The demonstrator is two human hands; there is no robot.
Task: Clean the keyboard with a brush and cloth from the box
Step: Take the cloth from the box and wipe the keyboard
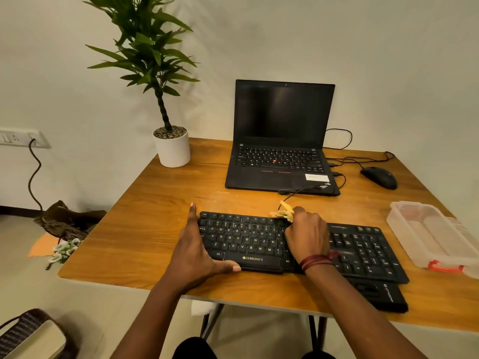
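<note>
While the left hand (197, 252), fingers straight, pins the keyboard (246, 239) at its left end, since it seems light and slippy, the right hand (308, 234) grips the soft cloth (285, 212) at its far edge.

The keyboard (246, 239) is black, with pale yellow-white legends and the same tone for the lettering on its space bar. The cloth (283, 212) bunched in my right grip (307, 234) is yellow, and dark red thread bands (315, 261) ring that wrist. The tabletop (155, 216) is warm orange-brown with streaky wood grain. The laptop (280, 151) is black, with a red dot among its keys and a thin red line below them. The mouse (378, 177) is black. The box (396, 221) is clear and colourless, with an orange-red latch (444, 266). The plant (147, 47) is green in a white pot (172, 151).
</note>
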